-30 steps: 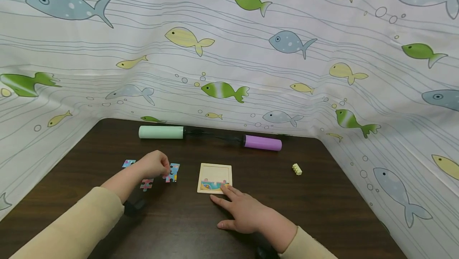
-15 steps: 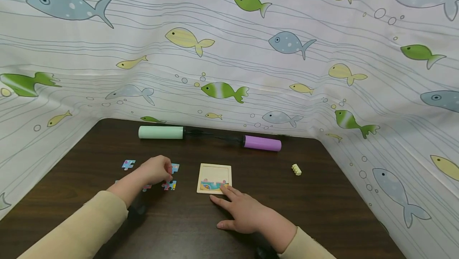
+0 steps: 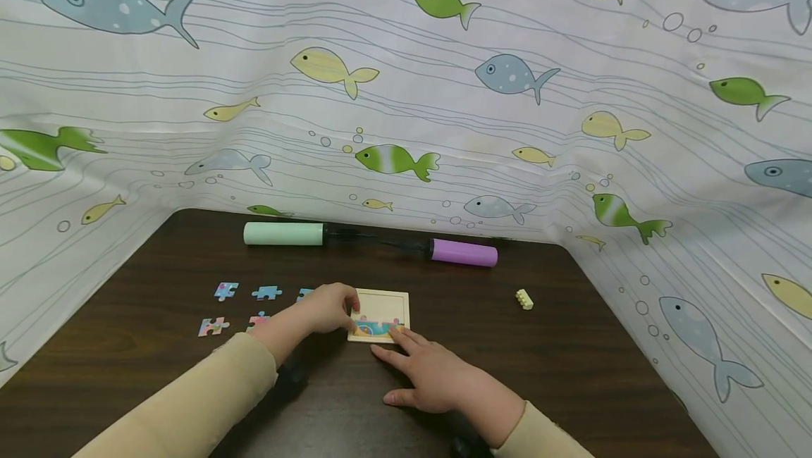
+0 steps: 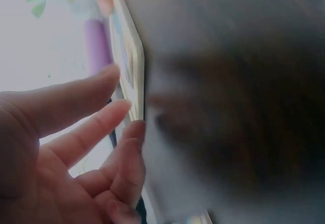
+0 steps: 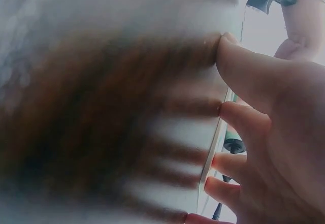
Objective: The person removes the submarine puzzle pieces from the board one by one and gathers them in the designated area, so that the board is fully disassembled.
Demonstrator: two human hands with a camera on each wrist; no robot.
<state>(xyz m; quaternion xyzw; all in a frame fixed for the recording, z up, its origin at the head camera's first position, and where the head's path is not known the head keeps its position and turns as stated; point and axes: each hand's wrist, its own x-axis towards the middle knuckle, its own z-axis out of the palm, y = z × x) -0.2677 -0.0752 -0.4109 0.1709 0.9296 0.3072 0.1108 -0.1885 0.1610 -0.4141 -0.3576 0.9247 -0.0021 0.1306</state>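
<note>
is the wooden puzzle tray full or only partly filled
Partly filled: joined puzzle pieces lie along the near side of the wooden tray, while its far part shows bare wood.

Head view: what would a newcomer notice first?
Probably the fish-patterned sheet rising behind the dark table. Next, mid-table, the wooden frame partly filled with puzzle pieces, the left hand at its left side and the right hand at its lower right corner. Behind lie a green tube and a purple tube.
</note>
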